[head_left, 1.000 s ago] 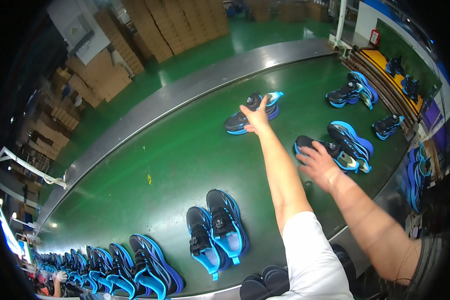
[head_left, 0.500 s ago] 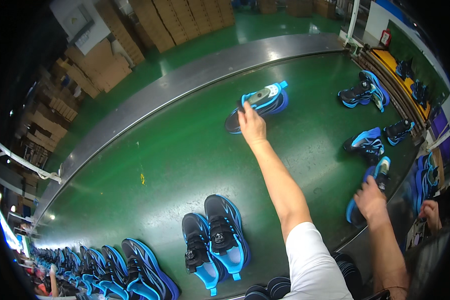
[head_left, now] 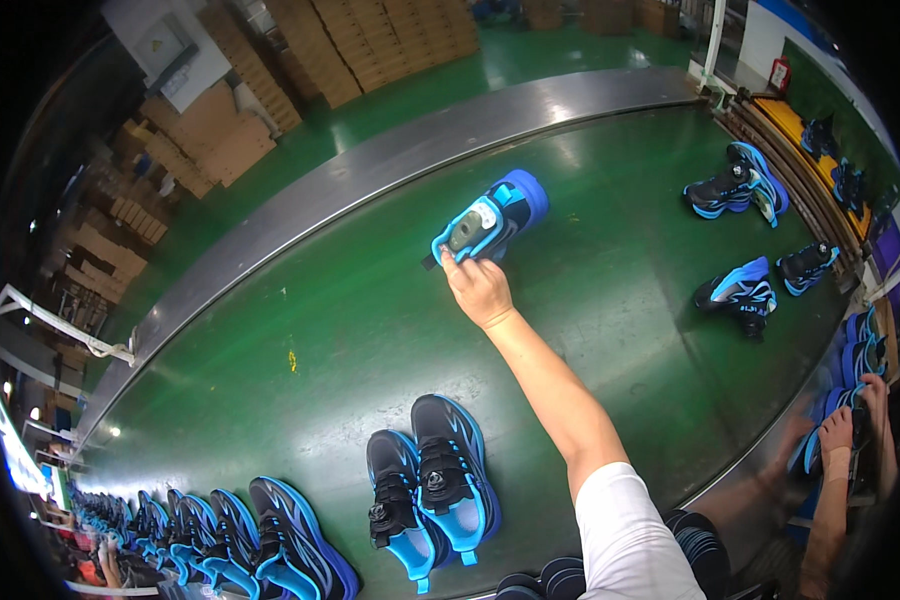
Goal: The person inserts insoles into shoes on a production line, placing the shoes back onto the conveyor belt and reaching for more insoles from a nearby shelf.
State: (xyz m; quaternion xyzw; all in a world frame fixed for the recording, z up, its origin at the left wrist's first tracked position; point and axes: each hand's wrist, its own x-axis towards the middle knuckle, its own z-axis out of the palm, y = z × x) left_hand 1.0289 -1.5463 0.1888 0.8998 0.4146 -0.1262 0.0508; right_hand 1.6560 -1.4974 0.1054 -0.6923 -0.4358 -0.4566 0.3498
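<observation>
My right hand [head_left: 480,290] is closed on the edge of a black and blue sneaker [head_left: 495,215], near the black tab at its opening. The sneaker is tilted, with the purple-blue end of its sole toward the far right. In its opening sits a grey-green block [head_left: 468,232] with a white top, which looks like a shoe last. The sneaker's front part is mostly hidden. Nearer to me on the green table [head_left: 340,300] stands a pair of matching sneakers [head_left: 435,480], side by side with toes pointing away. My left hand is not in view.
A long row of sneakers [head_left: 295,545] runs along the near left edge. More sneakers [head_left: 740,185] lie at the far right, before rollers [head_left: 785,165]. A co-worker's hands [head_left: 838,435] hold a sneaker at the right edge. A metal rim [head_left: 390,150] borders the table's far side.
The sneaker in my right hand has moved slightly left and tilted, its sole end turning up. The co-worker's hand has drawn back to the right, taking a sneaker off the table.
</observation>
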